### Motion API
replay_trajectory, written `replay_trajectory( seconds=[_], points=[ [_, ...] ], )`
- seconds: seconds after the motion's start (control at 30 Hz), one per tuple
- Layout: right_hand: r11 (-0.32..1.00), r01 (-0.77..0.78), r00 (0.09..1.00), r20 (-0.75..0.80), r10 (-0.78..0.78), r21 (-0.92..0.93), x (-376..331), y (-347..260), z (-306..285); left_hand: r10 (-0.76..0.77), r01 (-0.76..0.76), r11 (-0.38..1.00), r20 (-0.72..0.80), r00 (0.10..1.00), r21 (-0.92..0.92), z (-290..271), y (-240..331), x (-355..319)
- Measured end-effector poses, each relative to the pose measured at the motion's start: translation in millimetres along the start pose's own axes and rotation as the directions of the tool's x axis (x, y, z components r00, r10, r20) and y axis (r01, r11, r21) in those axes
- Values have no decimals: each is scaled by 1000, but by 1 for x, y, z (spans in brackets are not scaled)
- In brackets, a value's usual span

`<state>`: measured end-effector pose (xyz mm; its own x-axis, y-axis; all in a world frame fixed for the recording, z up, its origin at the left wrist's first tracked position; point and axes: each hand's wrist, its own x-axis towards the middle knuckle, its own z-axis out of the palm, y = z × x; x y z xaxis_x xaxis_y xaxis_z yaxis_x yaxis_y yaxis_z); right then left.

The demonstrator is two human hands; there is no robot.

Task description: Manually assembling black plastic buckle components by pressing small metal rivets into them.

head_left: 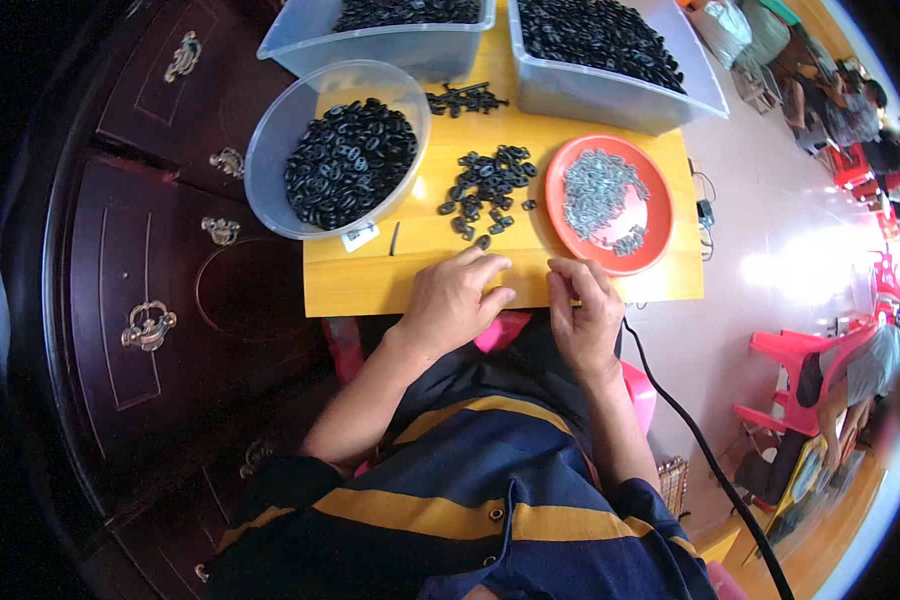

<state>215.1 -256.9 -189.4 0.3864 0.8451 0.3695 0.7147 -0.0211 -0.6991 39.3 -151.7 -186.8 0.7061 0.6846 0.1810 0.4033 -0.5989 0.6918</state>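
Left hand: the left hand (457,298) lies at the near edge of the yellow wooden desk (370,280), palm down, fingers curled loosely together with the tips pointing toward the right hand; whether it pinches a small part cannot be told, since the fingertips hide it.
Right hand: the right hand (582,312) sits at the same near edge, just beside the left, fingers bent inward and pressed close; a small piece may be under the fingertips, but it is too small to tell.
Loose black parts: a scattered heap of small black plastic ring-shaped parts (487,190) lies in the middle of the desk, just beyond the left hand's fingers; one stray part rests nearest them.
Orange plate: a round orange plastic plate (660,235) stands at the right edge of the desk, just beyond the right hand, holding a pile of small silvery metal pieces (598,190).
Clear bowl: a round clear plastic bowl (270,140) overhangs the left edge of the desk, filled with more black ring parts.
Clear tubs: two rectangular clear plastic tubs (610,100) stand along the far edge, both holding black parts; a few black screws (465,99) lie between them.
Dark cabinet: a dark wooden cabinet with brass handles (150,325) stands to the left of the desk.
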Motion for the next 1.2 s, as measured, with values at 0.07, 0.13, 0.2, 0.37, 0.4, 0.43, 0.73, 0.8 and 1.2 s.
replay_trajectory(
  seconds=[0.07, 0.13, 0.2, 0.37, 0.4, 0.43, 0.73, 0.8, 1.2],
  points=[
    [1000, -30, 999, -30, 30, -9, 10, -1, -11, -28, 28, 1000, 40, 999, 4, 3, 0, -2],
    [998, -38, 997, -69, 35, -46, 21, 9, -24, -35, 36, 999, 59, 998, -6, 5, -1, -2],
    [990, -114, 992, -54, 110, -86, 31, 18, -37, -52, 53, 999, 74, 996, -12, 5, -2, -2],
    [960, -157, 987, -11, 159, -233, 47, 36, -52, -61, 62, 998, 97, 993, -11, 5, -1, 0],
    [945, -168, 984, 15, 180, -281, 48, 39, -53, -64, 65, 998, 99, 993, -8, 4, -2, 0],
    [945, -170, 983, 17, 182, -278, 48, 42, -52, -44, 45, 999, 100, 994, -10, 3, -3, -1],
    [893, -181, 973, 55, 223, -413, 51, 46, -42, -12, 13, 1000, 114, 993, -3, 0, -6, 0],
    [859, -160, 971, 78, 225, -486, 52, 48, -41, -16, 17, 1000, 130, 991, -7, 0, -5, 1],
    [788, -118, 951, 160, 266, -605, 58, 54, -36, -53, 53, 998, 3, 999, 24, 4, -4, 6]
  ],
)
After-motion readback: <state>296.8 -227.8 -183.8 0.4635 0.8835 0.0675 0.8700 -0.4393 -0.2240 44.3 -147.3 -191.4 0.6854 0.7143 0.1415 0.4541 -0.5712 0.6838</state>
